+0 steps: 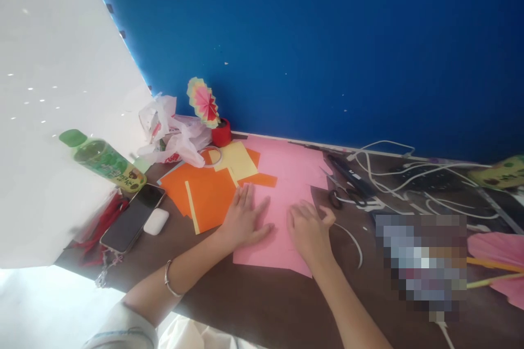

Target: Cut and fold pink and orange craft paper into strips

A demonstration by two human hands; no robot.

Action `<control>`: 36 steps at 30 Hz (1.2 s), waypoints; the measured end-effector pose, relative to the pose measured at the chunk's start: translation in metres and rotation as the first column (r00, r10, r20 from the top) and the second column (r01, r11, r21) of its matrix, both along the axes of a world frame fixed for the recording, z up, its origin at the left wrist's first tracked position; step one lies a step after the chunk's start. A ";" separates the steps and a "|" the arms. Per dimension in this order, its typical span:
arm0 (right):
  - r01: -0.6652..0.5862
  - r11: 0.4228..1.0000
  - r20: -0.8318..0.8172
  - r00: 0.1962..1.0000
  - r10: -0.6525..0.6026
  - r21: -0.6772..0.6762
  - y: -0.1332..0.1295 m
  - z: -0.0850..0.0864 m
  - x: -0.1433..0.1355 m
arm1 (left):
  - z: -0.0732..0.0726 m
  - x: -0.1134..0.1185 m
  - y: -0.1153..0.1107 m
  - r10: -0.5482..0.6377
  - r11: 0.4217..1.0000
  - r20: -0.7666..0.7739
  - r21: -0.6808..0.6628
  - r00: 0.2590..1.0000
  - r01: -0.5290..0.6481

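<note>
Pink paper [270, 253] lies flat on the dark table, with another pink part reaching back toward the blue wall. My left hand [245, 218] rests open on its left side, palm down, fingers spread. On the right side of the same paper is my right hand [309, 229], its fingers bent and drawn together, with one finger sticking out to the right. Its fingertips are hidden, so a hold on the paper cannot be made out. Orange paper [215, 193] and pale yellow paper [239, 159] lie left of the pink paper. Scissors [341, 196] lie to its right.
At left are a green-capped bottle [108, 161], a phone [133, 218] and a white earbud case [156, 221]. Plastic bags [176, 133] and a paper flower [204, 103] in a red pot [221, 133] stand behind. White cables [368, 166] and a blurred-out object [421, 262] lie right.
</note>
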State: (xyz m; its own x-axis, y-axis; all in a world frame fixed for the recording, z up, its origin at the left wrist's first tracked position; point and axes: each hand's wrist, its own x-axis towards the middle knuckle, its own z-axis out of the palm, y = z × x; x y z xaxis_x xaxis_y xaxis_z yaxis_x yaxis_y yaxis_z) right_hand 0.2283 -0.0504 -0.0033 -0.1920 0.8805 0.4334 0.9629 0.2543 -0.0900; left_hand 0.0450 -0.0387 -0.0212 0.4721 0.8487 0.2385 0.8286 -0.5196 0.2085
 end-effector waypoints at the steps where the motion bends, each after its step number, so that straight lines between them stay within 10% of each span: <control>1: -0.050 0.999 0.012 0.999 0.050 0.013 0.004 0.000 0.003 | 0.000 0.000 0.001 -0.003 1.000 -0.004 0.003 1.000 0.003; 13: -0.419 0.907 0.125 0.903 0.411 0.047 0.013 0.002 0.013 | 0.010 -0.006 0.009 -0.070 0.996 -0.012 0.055 0.997 0.071; 23: -0.484 0.869 0.146 0.872 0.468 0.106 0.003 0.008 -0.004 | 0.011 -0.006 0.011 -0.236 0.885 -0.025 0.407 0.971 0.226; 36: -0.546 0.813 0.199 0.835 0.512 0.201 0.003 0.019 0.009 | 0.020 -0.020 0.021 -0.289 0.900 -0.001 0.340 0.957 0.272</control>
